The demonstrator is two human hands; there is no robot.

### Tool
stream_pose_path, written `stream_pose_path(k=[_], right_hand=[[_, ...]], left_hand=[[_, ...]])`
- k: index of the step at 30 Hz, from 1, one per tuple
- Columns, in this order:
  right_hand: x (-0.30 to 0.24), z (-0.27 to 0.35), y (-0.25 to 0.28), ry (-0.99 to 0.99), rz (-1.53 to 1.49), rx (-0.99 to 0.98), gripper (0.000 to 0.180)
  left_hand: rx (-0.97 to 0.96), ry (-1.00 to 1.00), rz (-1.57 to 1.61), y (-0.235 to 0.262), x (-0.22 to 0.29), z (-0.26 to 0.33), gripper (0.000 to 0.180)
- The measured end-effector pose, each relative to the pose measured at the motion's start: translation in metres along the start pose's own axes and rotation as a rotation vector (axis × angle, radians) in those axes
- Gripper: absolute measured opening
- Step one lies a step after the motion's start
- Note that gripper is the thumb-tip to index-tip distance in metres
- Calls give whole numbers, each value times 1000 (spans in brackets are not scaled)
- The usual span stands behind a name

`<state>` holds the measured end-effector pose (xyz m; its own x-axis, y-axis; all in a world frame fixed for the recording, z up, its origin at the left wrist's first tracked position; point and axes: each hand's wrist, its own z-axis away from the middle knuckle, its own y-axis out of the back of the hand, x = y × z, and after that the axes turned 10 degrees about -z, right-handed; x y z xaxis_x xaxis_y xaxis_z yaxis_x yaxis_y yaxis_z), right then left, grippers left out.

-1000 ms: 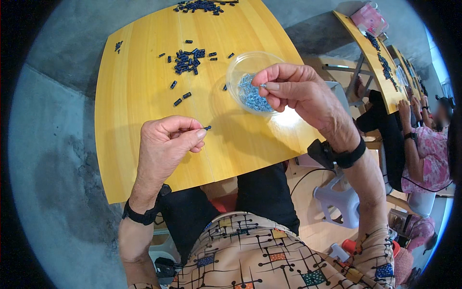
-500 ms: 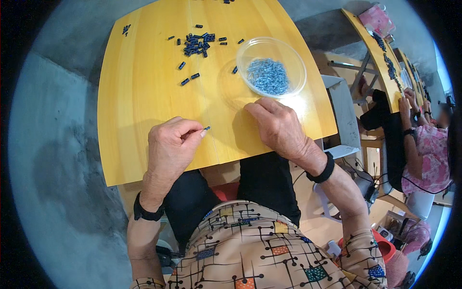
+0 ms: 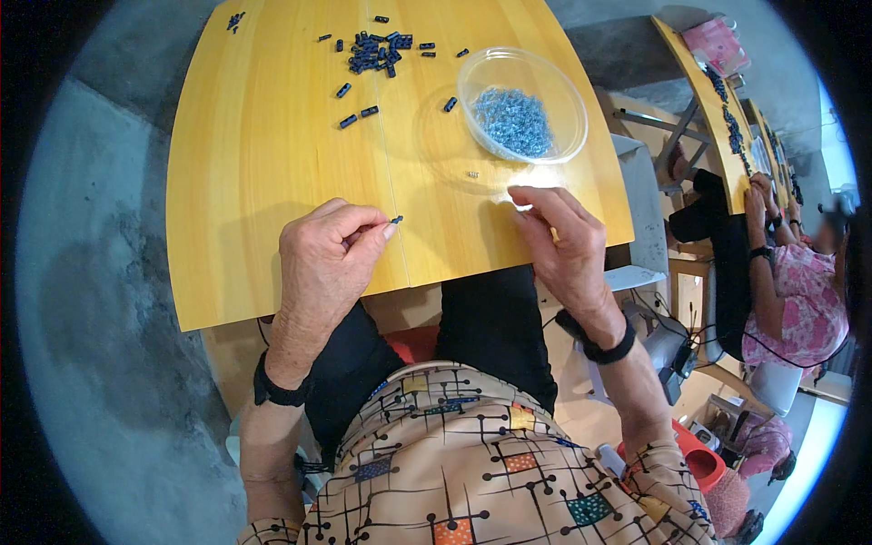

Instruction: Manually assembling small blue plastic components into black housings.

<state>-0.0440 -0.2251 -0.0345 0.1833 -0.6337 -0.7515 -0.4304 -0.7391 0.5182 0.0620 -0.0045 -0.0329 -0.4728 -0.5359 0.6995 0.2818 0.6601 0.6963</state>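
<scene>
Dark-blue small part (image 3: pixel 397 219) sits pinched between thumb and forefinger of the left hand (image 3: pixel 329 243), above the near side of the yellow table (image 3: pixel 263 163). Whether the right hand's (image 3: pixel 568 238) curled fingers grip anything, I cannot tell. Near them, a tiny coil spring (image 3: pixel 472 174) lies beside a clear plastic bowl (image 3: pixel 565 98) of bluish springs (image 3: pixel 513 123).

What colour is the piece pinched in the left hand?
The piece looks dark blue; head view.
</scene>
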Motion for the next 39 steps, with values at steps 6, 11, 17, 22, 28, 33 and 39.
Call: stream_pose_path(k=[6, 11, 17, 22, 28, 33, 39], right_hand=[[-17, 19, -2, -176, -180, -33, 19], [-22, 15, -20, -312, -462, -107, 19], [-25, 8, -32, -475, -682, -120, 10], [-23, 6, -39, -575, -848, -113, 6], [-21, 3, -44, -630, -906, -58, 7], [-26, 0, -47, -655, -947, -49, 9], [-31, 0, -47, -663, -910, -62, 14]], left_hand=[[2, -16, 107, -8, 14, 2, 5], [-64, -17, 180, -20, 25, 3, 8], [-118, 23, 231, -23, 27, 6, 7], [-135, 93, 302, -23, 24, 8, 9], [-57, 51, 440, -28, 22, 9, 14], [-8, -13, 364, -26, 21, 7, 12], [77, -141, 80, -16, 14, -4, 11]])
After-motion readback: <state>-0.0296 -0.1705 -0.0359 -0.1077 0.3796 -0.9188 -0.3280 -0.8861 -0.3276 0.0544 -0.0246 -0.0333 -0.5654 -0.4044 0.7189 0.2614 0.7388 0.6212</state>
